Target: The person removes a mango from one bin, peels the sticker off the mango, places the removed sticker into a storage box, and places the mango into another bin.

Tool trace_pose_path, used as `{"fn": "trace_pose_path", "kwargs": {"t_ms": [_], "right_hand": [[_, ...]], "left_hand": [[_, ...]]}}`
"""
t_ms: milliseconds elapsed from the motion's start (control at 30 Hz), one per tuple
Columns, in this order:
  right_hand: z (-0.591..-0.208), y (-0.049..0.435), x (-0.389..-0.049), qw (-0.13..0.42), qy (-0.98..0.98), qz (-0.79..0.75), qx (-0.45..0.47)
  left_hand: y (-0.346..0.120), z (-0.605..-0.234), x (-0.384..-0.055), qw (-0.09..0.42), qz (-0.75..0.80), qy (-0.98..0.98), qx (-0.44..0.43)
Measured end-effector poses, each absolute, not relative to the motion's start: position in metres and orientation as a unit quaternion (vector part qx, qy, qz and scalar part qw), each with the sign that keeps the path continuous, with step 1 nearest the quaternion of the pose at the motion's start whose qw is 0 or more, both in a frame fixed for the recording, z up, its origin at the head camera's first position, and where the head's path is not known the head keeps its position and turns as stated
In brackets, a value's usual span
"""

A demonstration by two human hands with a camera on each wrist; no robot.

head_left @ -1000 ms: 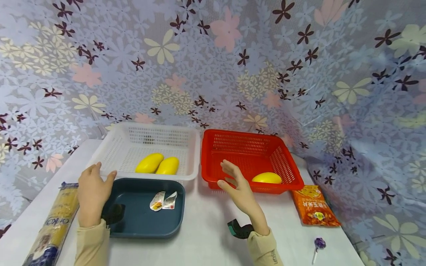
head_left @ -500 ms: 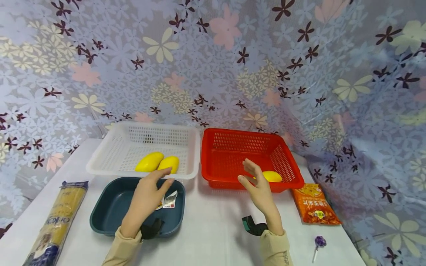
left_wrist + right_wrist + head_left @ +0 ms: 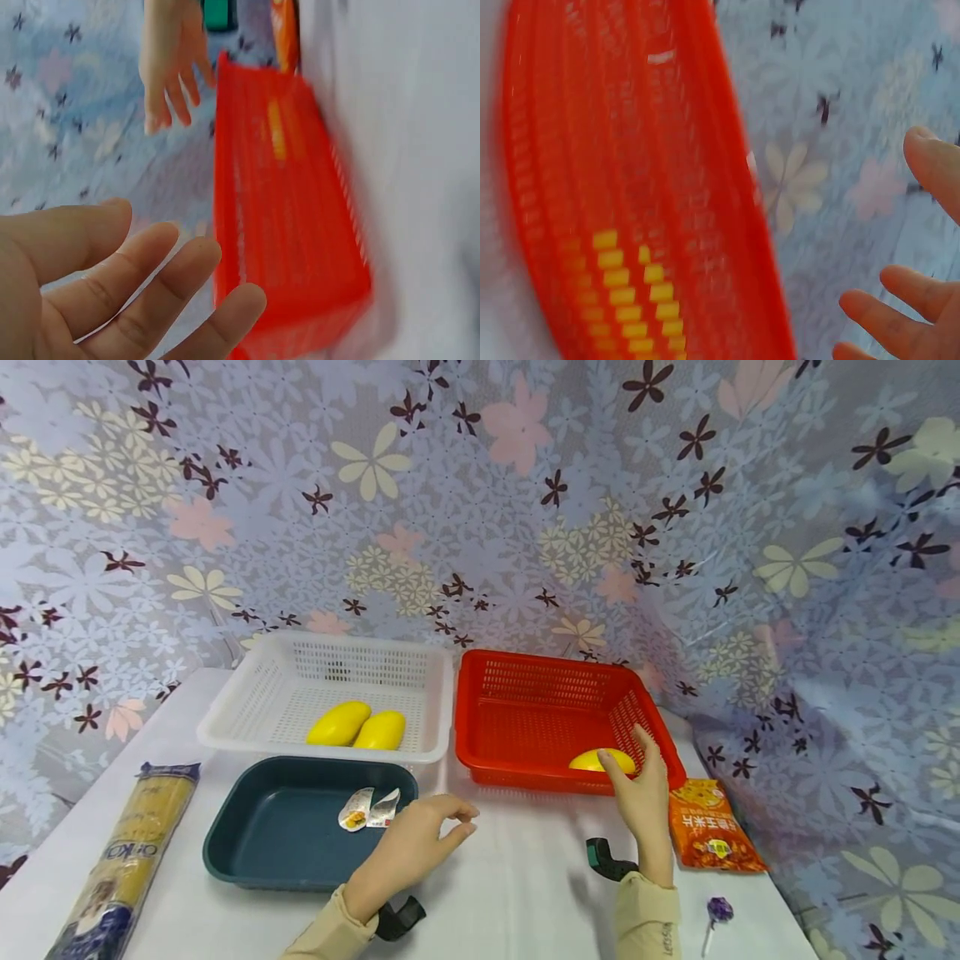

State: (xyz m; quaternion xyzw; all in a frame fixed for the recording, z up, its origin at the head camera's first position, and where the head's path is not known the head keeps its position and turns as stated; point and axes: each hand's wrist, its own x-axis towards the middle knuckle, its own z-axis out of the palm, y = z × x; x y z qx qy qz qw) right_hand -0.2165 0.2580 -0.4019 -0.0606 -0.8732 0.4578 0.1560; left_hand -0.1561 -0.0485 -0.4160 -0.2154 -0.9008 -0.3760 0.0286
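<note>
My left hand (image 3: pixel 420 847) hovers over the white tabletop just right of the dark blue tray (image 3: pixel 277 843), fingers loosely bent and holding nothing. Above the front right corner of the red basket (image 3: pixel 517 727) is my right hand (image 3: pixel 645 793), its thumb and fingers spread and nothing between them. One yellow mango (image 3: pixel 585 761) lies in that basket, close to the right thumb and partly covered by it. Through the basket's slots, the mango (image 3: pixel 634 300) shows yellow in the right wrist view. The left wrist view has my left fingers (image 3: pixel 176 300) apart, facing the red basket.
A white basket (image 3: pixel 281 693) with two yellow mangoes (image 3: pixel 380 732) stands at the back left. The blue tray contains two small packets (image 3: pixel 356 810). A pasta bag (image 3: pixel 135 843) lies far left; an orange snack bag (image 3: pixel 712 831) and a purple lollipop (image 3: pixel 720 909) lie right.
My left hand has moved right, from the tray's left side across it to beyond its right edge. My right hand has shifted right along the red basket's front.
</note>
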Motion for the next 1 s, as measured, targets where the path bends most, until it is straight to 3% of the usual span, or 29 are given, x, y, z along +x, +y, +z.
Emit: {"fn": "trace_pose_path", "kwargs": {"t_ms": [133,567,767,1000], "right_hand": [[-0.409,0.273,-0.218,0.169,-0.88,0.431,-0.105],[-0.433,0.295,-0.219,0.156,-0.92,0.328,-0.148],[-0.432,0.299,-0.218,0.129,-0.928,0.316,-0.151],[-0.432,0.304,-0.218,0.115,-0.928,0.319,-0.154]], "left_hand": [[-0.037,-0.421,-0.154,-0.019,-0.378,-0.892,-0.246],[-0.02,-0.422,-0.165,-0.077,-0.433,-0.847,-0.299],[-0.004,-0.399,-0.192,-0.12,-0.457,-0.821,-0.322],[0.015,-0.365,-0.221,-0.13,-0.47,-0.808,-0.33]]}}
